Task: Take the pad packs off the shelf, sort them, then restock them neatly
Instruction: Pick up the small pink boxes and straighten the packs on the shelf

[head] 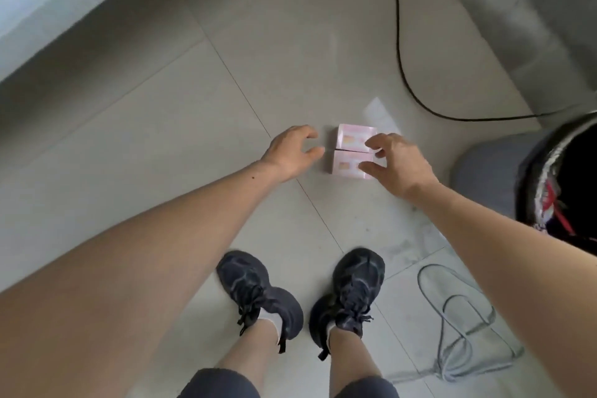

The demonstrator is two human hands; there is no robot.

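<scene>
- Fingers of the left hand [290, 152] hang loosely spread just left of two pink pad packs [352, 152]; the right hand [397, 161] spreads its fingers over the packs' right edge, though contact is unclear.
- Both packs lie side by side on the tiled floor [161, 126], in front of the shoes [258, 294].
- Squeezing unevenly from both sides could buckle the pair upward at the seam.
- One pack may slide on the smooth tile.
- A black cable [400, 52] nearby could snag a foot.

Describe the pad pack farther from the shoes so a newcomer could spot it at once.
On the tiled floor, ahead of the shoes, two pink packs lie edge to edge. It is the far pack, beyond the near pack, nearer the black cable.
</scene>
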